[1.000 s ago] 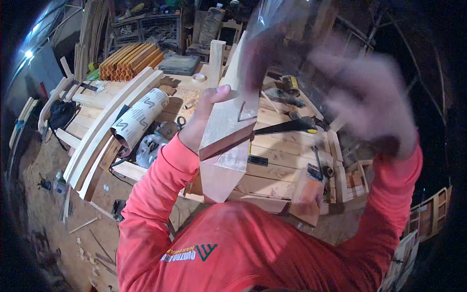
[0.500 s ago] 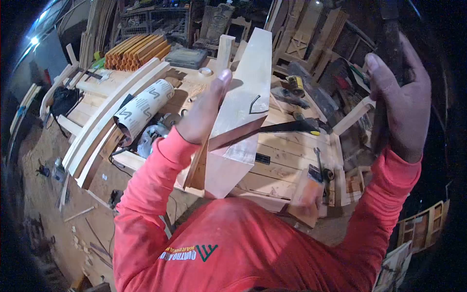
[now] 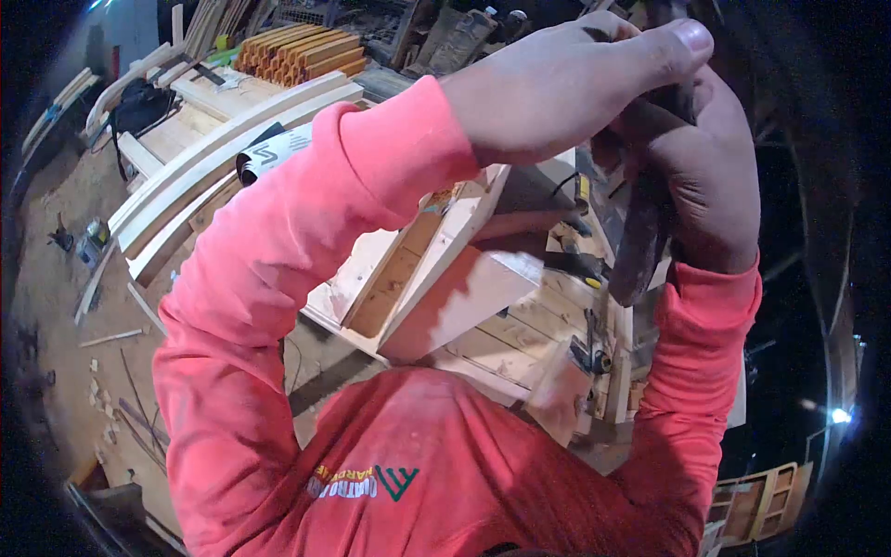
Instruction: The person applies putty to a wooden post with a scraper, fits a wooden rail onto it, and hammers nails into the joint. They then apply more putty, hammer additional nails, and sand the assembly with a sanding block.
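Note:
Both hands are raised in front of me at the upper right. My right hand [image 3: 701,167] is wrapped round a dark, long tool [image 3: 642,237] whose exact kind I cannot make out; its lower end hangs below the palm. My left hand [image 3: 557,84] reaches across to the tool's upper part, its thumb lying over it and its fingers mostly hidden. Beneath my left forearm, a tapered wooden piece [image 3: 464,302] leans on the bench beside an open wooden frame [image 3: 394,278].
Long curved boards [image 3: 209,153] lie at the left of the bench. Behind them is a stack of orange-edged wood pieces [image 3: 297,54]. A rolled printed sheet [image 3: 269,153] sits beside the boards. Small tools [image 3: 589,353] lie at the bench's right.
My left hand has moved up and right, from beside the tapered piece to the dark tool in my right hand. The tapered piece now leans lower, and the view has shifted.

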`<state>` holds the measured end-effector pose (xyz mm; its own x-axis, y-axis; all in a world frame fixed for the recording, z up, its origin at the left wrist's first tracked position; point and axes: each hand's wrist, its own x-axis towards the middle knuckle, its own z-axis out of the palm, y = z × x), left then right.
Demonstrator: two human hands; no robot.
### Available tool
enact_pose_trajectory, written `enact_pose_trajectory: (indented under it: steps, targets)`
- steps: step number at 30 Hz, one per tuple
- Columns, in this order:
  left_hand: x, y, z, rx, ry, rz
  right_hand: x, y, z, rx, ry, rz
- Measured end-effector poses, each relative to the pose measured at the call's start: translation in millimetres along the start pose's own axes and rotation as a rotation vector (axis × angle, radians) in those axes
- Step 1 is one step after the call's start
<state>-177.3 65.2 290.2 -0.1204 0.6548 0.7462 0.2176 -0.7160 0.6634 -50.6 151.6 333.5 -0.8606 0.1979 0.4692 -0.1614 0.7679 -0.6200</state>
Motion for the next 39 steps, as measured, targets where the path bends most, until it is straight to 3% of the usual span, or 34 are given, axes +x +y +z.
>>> enact_pose_trajectory:
  steps: [8, 13, 16, 20, 24, 39]
  targets:
    - [-17.1, 0.4, -11.0, -0.146, 0.032, -0.247, 11.0, 1.1, 0.6, -0.27, 0.078, -0.147]
    - [-26.3, -13.4, -33.1, 0.168, -0.004, -0.156, 16.2, -1.3, -7.6, -0.291, 0.183, -0.183]
    - [-29.5, -27.1, -39.8, 0.119, -0.078, -0.001, 13.9, -2.5, -6.2, -0.209, 0.192, -0.097]
    - [-41.8, -26.9, -51.1, 0.255, -0.056, -0.155, 11.1, 1.7, -11.9, -0.222, 0.116, -0.046]
    - [-65.2, -46.3, -50.0, -0.105, -0.02, -0.179, 2.9, 9.6, -30.5, -0.216, 0.193, 0.089]
    - [-70.3, -66.5, -39.8, -0.163, -0.048, -0.257, -35.8, 5.7, -28.3, -0.214, 0.313, 0.07]
